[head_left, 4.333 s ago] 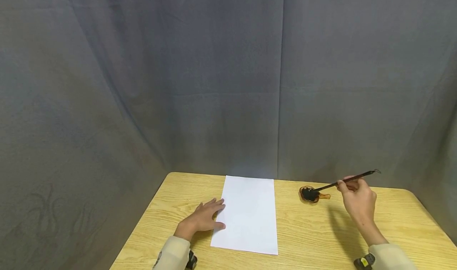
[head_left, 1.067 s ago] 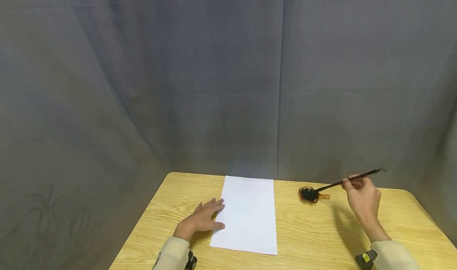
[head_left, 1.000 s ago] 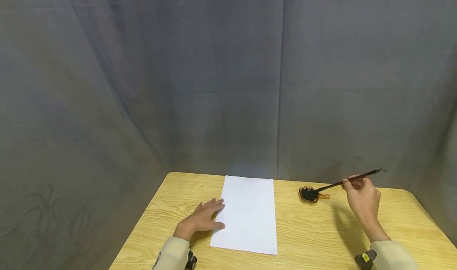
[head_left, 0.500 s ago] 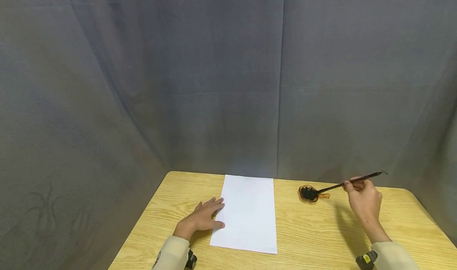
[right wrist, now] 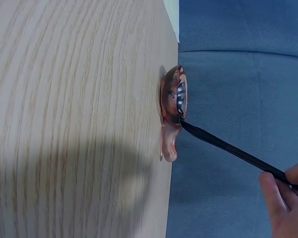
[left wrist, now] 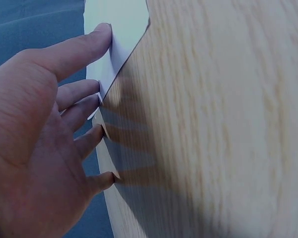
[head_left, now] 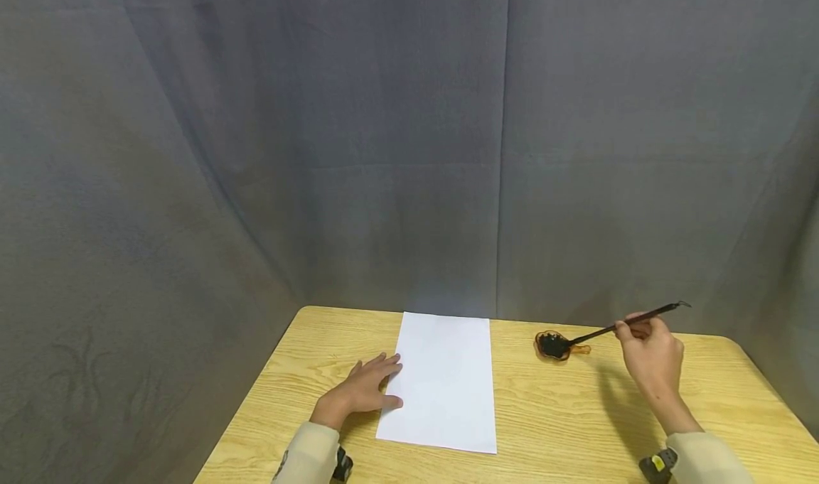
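Observation:
A blank white sheet of paper lies on the wooden table. My left hand rests at its left edge, fingers spread, with thumb and fingertips on the paper; the left wrist view shows this hand from the palm side. On the right, my right hand pinches a dark ink brush partway along its handle. The brush slants down to the left, its tip in a small amber-brown ink dish holding black ink. In the right wrist view the brush meets the rim of the dish.
The light wooden table has rounded far corners. Grey cloth hangs behind it and along both sides. The dish's short handle points right, toward the right hand. A black wrist camera sits at the right cuff.
Compared with the earliest frame, my right hand and the brush handle have shifted slightly right. Over the last second the handle has dipped and risen a little, its tip staying at the dish. The left hand stays put.

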### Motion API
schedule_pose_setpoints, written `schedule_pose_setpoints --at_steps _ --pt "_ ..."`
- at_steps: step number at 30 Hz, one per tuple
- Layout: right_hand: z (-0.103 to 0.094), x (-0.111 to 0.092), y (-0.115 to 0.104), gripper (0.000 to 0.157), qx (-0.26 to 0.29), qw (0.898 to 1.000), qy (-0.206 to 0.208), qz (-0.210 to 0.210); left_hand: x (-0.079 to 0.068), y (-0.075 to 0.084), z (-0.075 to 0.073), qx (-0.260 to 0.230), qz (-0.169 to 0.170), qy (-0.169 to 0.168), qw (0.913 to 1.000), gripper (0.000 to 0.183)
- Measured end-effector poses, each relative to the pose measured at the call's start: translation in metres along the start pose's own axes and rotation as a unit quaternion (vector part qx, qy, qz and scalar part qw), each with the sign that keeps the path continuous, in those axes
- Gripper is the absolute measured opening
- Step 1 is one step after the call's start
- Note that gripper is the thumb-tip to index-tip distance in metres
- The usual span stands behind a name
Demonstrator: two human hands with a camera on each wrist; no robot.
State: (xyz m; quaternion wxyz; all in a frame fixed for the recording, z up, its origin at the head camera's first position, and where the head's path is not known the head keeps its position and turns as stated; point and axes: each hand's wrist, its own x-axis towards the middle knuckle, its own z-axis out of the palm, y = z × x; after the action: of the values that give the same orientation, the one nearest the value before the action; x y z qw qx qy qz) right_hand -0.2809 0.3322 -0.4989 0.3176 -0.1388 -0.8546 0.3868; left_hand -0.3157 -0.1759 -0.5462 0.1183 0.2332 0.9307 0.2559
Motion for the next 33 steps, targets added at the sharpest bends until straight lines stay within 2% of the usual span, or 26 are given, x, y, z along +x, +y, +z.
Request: schedule_pose_setpoints --at_steps 9,16,33 --pt "-0.001 0.000 -0.003 0.020 -0.001 0.999 0.018 -0.029 -0.001 0.002 0.000 0.000 -0.003 -0.001 1.0000 0.077" --pt "-0.003 0.000 -0.004 0.020 0.000 0.999 0.017 -0.037 -0.001 0.001 -0.001 0.000 -0.005 -0.002 1.0000 0.076" --pt "-0.014 0.006 -0.014 0.017 0.009 0.997 0.046 -0.062 -0.002 0.004 -0.001 0.001 -0.007 0.000 1.0000 0.077"
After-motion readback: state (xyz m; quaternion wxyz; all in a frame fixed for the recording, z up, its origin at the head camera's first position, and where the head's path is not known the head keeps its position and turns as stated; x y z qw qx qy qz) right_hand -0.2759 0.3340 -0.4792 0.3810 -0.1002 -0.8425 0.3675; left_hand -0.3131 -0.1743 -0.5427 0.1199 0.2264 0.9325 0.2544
